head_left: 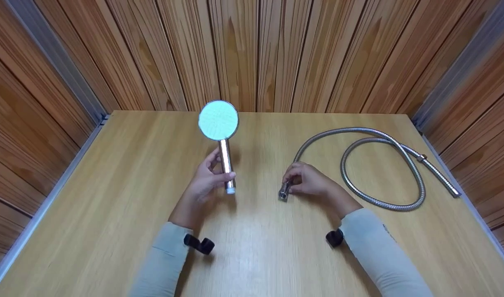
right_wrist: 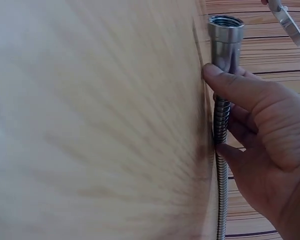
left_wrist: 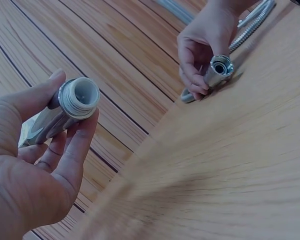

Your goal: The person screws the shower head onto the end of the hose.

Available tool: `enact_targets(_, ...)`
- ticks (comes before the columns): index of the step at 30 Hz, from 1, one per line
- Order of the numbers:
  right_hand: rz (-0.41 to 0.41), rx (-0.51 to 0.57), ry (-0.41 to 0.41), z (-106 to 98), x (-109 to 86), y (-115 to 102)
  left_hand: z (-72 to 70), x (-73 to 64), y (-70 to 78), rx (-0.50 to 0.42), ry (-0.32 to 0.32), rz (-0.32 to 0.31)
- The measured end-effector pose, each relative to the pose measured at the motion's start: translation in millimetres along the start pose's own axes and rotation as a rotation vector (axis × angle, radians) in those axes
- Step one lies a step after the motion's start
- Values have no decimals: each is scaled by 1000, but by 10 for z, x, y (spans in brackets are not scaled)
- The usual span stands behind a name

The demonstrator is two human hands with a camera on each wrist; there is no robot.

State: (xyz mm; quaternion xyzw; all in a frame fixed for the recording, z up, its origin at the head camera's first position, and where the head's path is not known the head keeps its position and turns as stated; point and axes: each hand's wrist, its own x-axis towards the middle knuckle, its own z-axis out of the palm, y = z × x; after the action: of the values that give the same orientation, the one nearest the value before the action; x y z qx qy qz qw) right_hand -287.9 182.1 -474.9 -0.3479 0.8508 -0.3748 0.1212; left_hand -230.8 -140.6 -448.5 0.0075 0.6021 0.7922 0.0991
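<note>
My left hand grips the chrome handle of a round shower head, held upright above the table with its pale spray face toward the head camera. In the left wrist view the handle's lower end shows a white threaded collar, open at the tip. To the right, my right hand pinches the end of a flexible metal shower hose just behind its chrome nut. Inside the nut's mouth, threads show in the right wrist view. The nut and the threaded collar are apart, both facing the front edge.
The hose loops over the right side of the wooden table. Its far end, with a second long fitting, lies near the right edge. Wood-plank walls stand behind and at both sides. Each sleeve carries a black wrist mount.
</note>
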Motion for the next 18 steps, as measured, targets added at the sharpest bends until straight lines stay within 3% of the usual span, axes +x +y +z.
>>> enact_targets(9,-22,60,98,-6,-6,-173,22,-46,68,-56,30,22)
enact_targets(14,-98,-16,130,16,-18,-312,56,-45,100,-90,104,31)
enact_targets(18,-124,-76,143,46,-42,-408,74,-43,109,-69,139,76)
